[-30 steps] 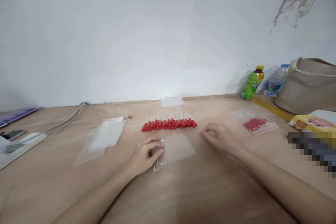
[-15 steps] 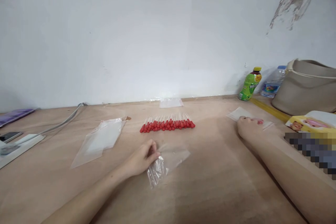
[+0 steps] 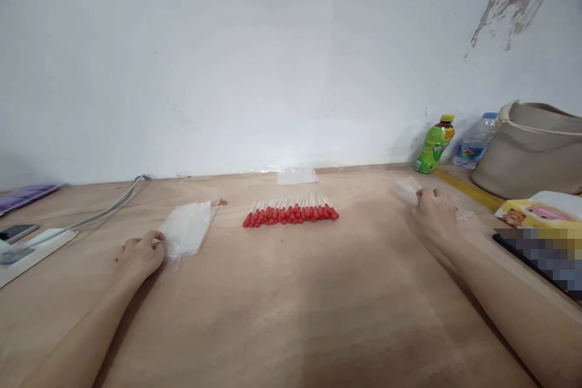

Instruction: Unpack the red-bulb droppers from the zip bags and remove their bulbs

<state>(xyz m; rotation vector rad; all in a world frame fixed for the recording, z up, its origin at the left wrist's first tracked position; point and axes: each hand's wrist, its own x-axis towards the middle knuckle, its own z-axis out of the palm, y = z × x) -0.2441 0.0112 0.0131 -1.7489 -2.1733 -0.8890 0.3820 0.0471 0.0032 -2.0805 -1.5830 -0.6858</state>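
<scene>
My left hand is low over the table at the left, its fingers curled in a pinch at the edge of a stack of clear plastic zip bags. A bag's edge seems to be between its thumb and fingertips. At the right, my right hand has bent fingers closed on a small clear zip bag lying on the table; the palm hides part of it. Between the hands, a row of thin pale sticks with red rounded heads lies with the heads toward me.
Another flat zip bag lies by the wall. To the right stand a green drink bottle, a water bottle and a grey-beige bucket, near a yellow pack. A power strip with a grey cable is at the left.
My left hand has moved from the middle to the left bag stack, and the clear bag it held has left the middle. My right hand has shifted slightly, lifting part of the bag beneath it.
</scene>
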